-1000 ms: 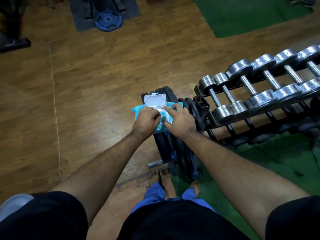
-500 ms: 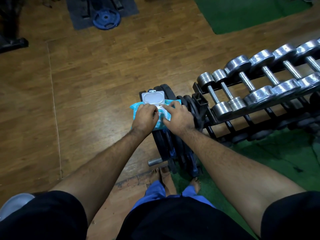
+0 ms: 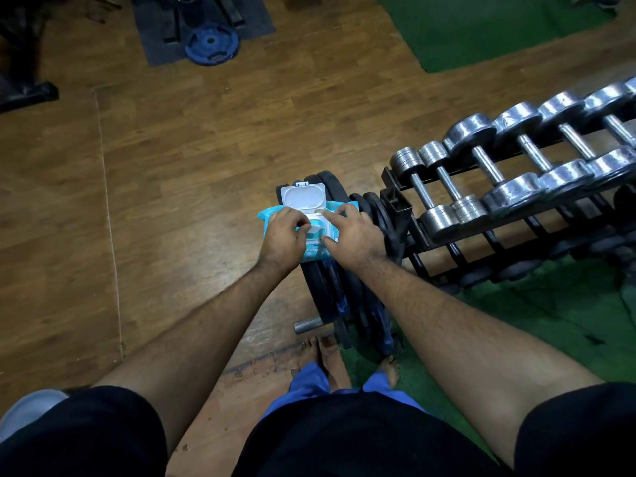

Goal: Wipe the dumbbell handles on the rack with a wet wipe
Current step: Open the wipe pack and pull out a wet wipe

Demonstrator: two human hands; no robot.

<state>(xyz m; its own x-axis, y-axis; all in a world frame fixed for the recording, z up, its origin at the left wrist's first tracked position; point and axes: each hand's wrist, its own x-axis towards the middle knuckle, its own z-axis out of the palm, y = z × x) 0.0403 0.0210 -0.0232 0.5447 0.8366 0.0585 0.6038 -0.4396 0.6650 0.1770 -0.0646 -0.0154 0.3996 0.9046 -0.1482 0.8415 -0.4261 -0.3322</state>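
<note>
A blue wet wipe pack lies on top of a stack of black weight plates, its white lid flipped open. My left hand has its fingers curled at the pack's opening and pinches the white wet wipe there. On the pack's right end rests my right hand, with index finger and thumb laid straight on either side of the opening. To the right, several chrome dumbbells sit on a black rack, their bare handles showing. Neither hand touches them.
Wooden floor spreads to the left and ahead. Green mats lie at the lower right and far right. A blue plate lies on a grey mat far ahead. My bare feet stand just behind the plate stack.
Both hands stay on the pack. My left fingers have curled tighter onto the wipe at the opening. The camera has shifted slightly.
</note>
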